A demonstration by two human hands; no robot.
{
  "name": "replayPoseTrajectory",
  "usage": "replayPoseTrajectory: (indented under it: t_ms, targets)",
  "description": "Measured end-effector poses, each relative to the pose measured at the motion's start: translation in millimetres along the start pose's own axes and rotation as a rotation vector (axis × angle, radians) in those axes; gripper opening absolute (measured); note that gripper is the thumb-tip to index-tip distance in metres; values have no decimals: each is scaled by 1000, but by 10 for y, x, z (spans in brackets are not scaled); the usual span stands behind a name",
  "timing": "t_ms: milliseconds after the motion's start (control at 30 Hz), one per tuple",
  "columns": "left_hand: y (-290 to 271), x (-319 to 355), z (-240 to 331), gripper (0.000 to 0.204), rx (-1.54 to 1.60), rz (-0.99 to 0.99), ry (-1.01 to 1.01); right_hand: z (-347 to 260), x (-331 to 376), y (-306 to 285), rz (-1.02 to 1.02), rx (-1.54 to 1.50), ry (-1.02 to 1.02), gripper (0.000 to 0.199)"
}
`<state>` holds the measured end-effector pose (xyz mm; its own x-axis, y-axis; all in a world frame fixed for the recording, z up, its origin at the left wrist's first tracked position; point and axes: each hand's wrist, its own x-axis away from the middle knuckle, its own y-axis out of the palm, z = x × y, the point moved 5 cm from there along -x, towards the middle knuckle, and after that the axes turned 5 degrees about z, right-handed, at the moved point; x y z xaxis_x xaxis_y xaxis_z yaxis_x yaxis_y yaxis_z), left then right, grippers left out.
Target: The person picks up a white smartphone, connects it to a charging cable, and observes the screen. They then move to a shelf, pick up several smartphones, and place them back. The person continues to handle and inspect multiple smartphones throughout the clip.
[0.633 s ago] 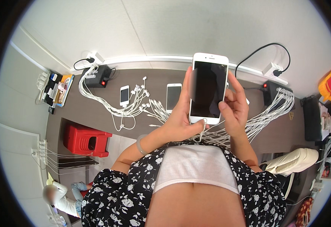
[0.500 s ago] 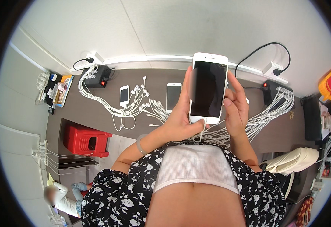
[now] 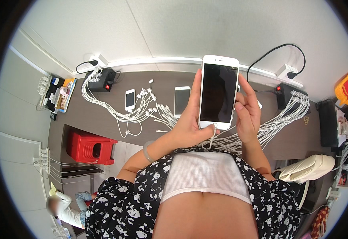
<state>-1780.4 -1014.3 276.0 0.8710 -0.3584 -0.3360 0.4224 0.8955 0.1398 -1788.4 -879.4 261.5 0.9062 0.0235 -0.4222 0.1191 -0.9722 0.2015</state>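
Observation:
Upright above the desk, a white smartphone (image 3: 219, 93) with a dark screen is held between both my hands. My left hand (image 3: 189, 123) grips its left edge, the thumb lying at the lower corner by the round button. Along the right edge, my right hand (image 3: 248, 113) supports it with bent fingers and the thumb close to the side. A white cable (image 3: 211, 140) hangs at the phone's bottom edge; whether it is plugged in I cannot tell. Behind lie a second white phone (image 3: 182, 101) and a smaller one (image 3: 130, 100) with a cable at its lower end.
Black charging boxes stand at the left (image 3: 101, 80) and right (image 3: 291, 97) of the brown desk (image 3: 154, 137), with bundles of white cables (image 3: 275, 128) spreading from them. Below left is a red stool (image 3: 91, 147). Another person (image 3: 68, 211) sits at the lower left.
The view has shifted very slightly. Both hands keep the same hold on the phone, and a blurred reflection at the left of its screen has gone.

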Motion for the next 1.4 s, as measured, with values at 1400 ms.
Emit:
replayPoseTrajectory:
  t_ms: [1400]
  targets:
    - [-1, -20, -35, 100, 2, -11, -28, 8, 1, -18, -15, 14, 15, 51]
